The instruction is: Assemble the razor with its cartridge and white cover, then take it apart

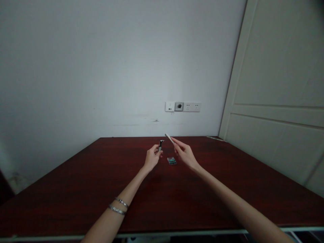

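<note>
My left hand (pixel 152 156) is closed around a small dark lighter-like object (pixel 160 145), held upright above the dark red table (pixel 76 189). My right hand (pixel 184 153) pinches a thin white stick (pixel 169 138) that looks like a cigarette, its tip pointing up and left toward the object in my left hand. A small teal packet (pixel 171 161) lies flat on the table between and just below both hands. Two silver bracelets (pixel 118 206) sit on my left forearm.
A white wall stands behind the table, with a row of wall sockets (pixel 182 107) above the far edge. A pale door (pixel 278 101) fills the right side. The table's near edge has a light metal rim (pixel 177 233).
</note>
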{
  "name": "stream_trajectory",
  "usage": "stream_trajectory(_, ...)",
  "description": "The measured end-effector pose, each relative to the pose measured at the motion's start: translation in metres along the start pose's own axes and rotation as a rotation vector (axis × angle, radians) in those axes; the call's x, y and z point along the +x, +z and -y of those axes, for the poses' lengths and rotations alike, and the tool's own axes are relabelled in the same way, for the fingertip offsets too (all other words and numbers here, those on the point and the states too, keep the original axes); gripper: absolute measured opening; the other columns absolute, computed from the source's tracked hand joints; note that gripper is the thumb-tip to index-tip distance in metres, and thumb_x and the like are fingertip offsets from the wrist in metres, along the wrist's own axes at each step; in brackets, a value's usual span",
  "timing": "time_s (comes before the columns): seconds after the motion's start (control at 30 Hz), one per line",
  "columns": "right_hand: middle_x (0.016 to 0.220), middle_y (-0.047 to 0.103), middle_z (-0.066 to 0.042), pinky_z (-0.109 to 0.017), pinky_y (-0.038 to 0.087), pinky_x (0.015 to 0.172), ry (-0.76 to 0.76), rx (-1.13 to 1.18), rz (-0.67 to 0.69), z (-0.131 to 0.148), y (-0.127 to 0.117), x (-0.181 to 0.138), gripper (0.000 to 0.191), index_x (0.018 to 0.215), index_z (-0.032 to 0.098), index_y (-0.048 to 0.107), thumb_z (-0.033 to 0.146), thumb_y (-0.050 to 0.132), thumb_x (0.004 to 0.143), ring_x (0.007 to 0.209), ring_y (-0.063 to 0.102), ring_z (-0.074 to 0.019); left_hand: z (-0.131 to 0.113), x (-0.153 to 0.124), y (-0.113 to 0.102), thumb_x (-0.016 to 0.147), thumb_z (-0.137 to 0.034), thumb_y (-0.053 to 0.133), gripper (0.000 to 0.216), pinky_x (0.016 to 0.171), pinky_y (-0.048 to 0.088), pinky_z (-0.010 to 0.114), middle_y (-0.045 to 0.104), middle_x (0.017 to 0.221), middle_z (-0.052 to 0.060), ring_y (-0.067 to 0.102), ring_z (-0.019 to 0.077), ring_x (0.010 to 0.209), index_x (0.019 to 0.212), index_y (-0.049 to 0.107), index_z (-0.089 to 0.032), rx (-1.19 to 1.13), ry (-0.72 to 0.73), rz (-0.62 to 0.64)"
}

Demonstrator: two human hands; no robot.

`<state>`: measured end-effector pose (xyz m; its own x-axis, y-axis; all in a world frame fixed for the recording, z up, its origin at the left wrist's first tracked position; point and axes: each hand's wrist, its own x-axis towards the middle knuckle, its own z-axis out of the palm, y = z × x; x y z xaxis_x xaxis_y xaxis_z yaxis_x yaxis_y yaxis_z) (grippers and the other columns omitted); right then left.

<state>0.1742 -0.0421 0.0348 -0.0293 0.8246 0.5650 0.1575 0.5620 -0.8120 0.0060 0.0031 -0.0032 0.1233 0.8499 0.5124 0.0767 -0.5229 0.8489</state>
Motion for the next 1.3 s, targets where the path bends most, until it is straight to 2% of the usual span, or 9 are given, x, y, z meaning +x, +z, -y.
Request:
stream_trajectory(0.07,0.055,0.047,0.007,-0.017,0.030,0.033,0.105,0.188,-0.006,0.000,0.011,-0.005,0.050,0.121,0.018,0.052,0.043,0.054,0.077,0.036,0.036,-0.0046,0.002,0.000,0.000,0.071,-0.021,0.058,0.017,0.052,0.046,0.021,0.062,0.066,0.000,0.059,0.0114,0.052,0.088,0.057,-0.015,0.010,0.015,0.001)
stream_trajectory(0.17,0.055,0.046,0.008,-0.014,0.024,0.028,0.215,0.348,-0.016,0.003,0.024,-0.008,0.042,0.099,0.016,0.056,0.047,0.060,0.071,0.033,0.031,-0.0021,0.005,-0.001,0.001,0.072,-0.021,0.057,0.018,0.053,0.046,0.021,0.062,0.066,0.000,0.059,0.0114,0.053,0.090,0.057,-0.015,0.010,0.027,0.022)
stream_trajectory(0.23,0.052,0.045,0.008,-0.014,0.021,0.027,0.262,0.375,0.002,0.003,0.029,-0.009,0.040,0.088,0.015,0.056,0.051,0.059,0.071,0.031,0.030,-0.0014,0.006,-0.001,0.001,0.073,-0.022,0.058,0.020,0.053,0.046,0.021,0.063,0.067,0.000,0.059,0.0115,0.053,0.091,0.057,-0.015,-0.001,0.030,0.043)
stream_trajectory(0.4,0.043,0.040,0.010,-0.013,0.017,0.026,0.348,0.368,0.012,-0.004,0.037,-0.029,0.043,0.081,0.016,0.053,0.058,0.053,0.073,0.027,0.025,-0.0012,0.003,0.001,0.001,0.073,-0.024,0.058,0.023,0.049,0.045,0.021,0.063,0.068,0.002,0.060,0.0126,0.053,0.093,0.055,-0.013,-0.036,0.013,0.060)
stream_trajectory(0.6,0.040,0.037,0.011,-0.014,0.016,0.027,0.294,0.460,0.015,0.008,0.038,-0.025,0.041,0.079,0.017,0.051,0.057,0.055,0.072,0.027,0.023,-0.0014,0.000,0.000,0.003,0.071,-0.024,0.060,0.024,0.049,0.045,0.021,0.063,0.067,0.002,0.060,0.0124,0.051,0.092,0.055,-0.012,-0.056,-0.007,0.063)
stream_trajectory(0.73,0.039,0.035,0.012,-0.014,0.015,0.027,0.329,0.484,0.008,0.006,0.042,-0.023,0.042,0.076,0.018,0.049,0.058,0.057,0.069,0.027,0.022,-0.0012,0.000,-0.003,0.005,0.071,-0.023,0.061,0.023,0.055,0.047,0.022,0.065,0.071,0.004,0.061,0.0132,0.058,0.092,0.057,-0.013,-0.064,0.020,0.110)
stream_trajectory(0.87,0.041,0.034,0.012,-0.014,0.015,0.028,0.357,0.499,0.037,0.003,0.048,-0.038,0.039,0.077,0.018,0.049,0.057,0.056,0.072,0.027,0.021,-0.0010,0.000,-0.002,0.004,0.070,-0.022,0.061,0.020,0.050,0.043,0.018,0.064,0.066,0.001,0.058,0.0111,0.055,0.088,0.058,-0.013,-0.014,0.029,0.082)
stream_trajectory(1.03,0.042,0.035,0.012,-0.014,0.013,0.028,0.336,0.545,0.001,0.009,0.048,-0.034,0.040,0.075,0.018,0.048,0.056,0.059,0.069,0.028,0.020,-0.0002,-0.001,-0.002,0.004,0.072,-0.022,0.059,0.021,0.053,0.045,0.020,0.064,0.069,0.003,0.060,0.0124,0.058,0.090,0.058,-0.013,-0.058,0.024,0.096)
stream_trajectory(1.3,0.042,0.035,0.011,-0.014,0.015,0.028,0.344,0.465,0.046,0.009,0.050,-0.044,0.038,0.079,0.017,0.053,0.055,0.056,0.072,0.028,0.021,-0.0009,0.003,-0.001,0.004,0.070,-0.021,0.059,0.020,0.050,0.042,0.019,0.064,0.068,0.002,0.058,0.0110,0.055,0.088,0.058,-0.013,-0.055,0.017,0.086)
